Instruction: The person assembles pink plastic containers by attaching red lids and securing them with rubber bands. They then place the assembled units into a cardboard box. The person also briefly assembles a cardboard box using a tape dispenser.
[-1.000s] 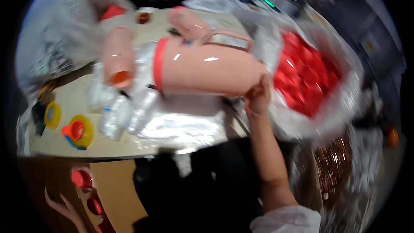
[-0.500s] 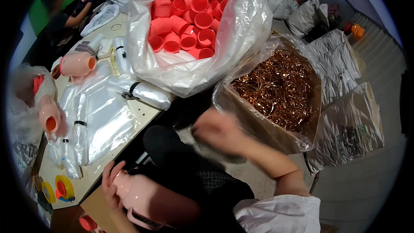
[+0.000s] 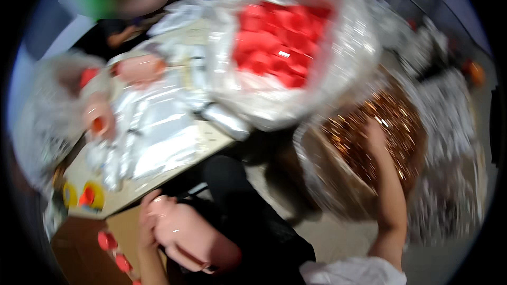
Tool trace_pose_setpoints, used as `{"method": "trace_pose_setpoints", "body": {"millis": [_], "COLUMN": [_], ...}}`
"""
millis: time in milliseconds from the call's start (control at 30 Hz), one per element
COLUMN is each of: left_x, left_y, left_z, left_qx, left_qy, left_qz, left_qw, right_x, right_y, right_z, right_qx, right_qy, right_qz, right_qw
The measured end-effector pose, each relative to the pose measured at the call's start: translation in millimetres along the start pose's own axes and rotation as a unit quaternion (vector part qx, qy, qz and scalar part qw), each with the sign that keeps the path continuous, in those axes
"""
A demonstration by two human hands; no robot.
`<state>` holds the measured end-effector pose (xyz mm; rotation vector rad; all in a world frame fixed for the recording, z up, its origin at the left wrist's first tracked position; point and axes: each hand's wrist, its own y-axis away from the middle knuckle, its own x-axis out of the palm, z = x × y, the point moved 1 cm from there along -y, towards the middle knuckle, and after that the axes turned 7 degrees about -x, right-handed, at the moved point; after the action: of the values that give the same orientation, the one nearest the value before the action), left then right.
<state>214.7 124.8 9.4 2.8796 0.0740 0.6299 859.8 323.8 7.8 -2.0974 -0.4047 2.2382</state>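
Note:
In my lap rests a pink jug (image 3: 193, 235) with a side handle, lying tilted. My left hand (image 3: 150, 216) is wrapped round its narrow neck end. My right arm stretches out to a lined cardboard box at the right, where my right hand (image 3: 374, 134) is among a heap of shiny copper-coloured rings (image 3: 404, 134). Motion blurs its fingers, so whether it holds any ring does not show.
Ahead stands a big clear plastic bag (image 3: 253, 108) of red cups or collars. Two more pink jugs (image 3: 140, 69) lie on the table, beside a stack of clear plastic bags (image 3: 166, 126). Tape rolls (image 3: 94, 195) sit at the table corner. A co-worker's arm (image 3: 122, 36) shows far left.
My right hand has moved from above my knees, to the right and away from me, into the box of rings. My left hand still grips the pink jug. The whole view has shifted.

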Motion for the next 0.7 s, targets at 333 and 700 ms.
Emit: {"method": "trace_pose_setpoints", "body": {"millis": [333,700], "left_x": [-34.7,-9.3], "left_y": [12.5,12.8], "left_z": [43.2,24.6], "left_qx": [-0.036,0.140], "left_qy": [0.025,-0.093], "left_qz": [-0.015,-0.059], "left_qw": [0.999,0.984], "right_x": [-64.2,0.0], "right_y": [12.1,27.9], "right_z": [200.6,482.6], "right_qx": [-0.105,-0.356], "right_qy": [-0.209,-0.659], "right_qz": [-0.247,0.238], "right_qw": [0.940,0.618]}}
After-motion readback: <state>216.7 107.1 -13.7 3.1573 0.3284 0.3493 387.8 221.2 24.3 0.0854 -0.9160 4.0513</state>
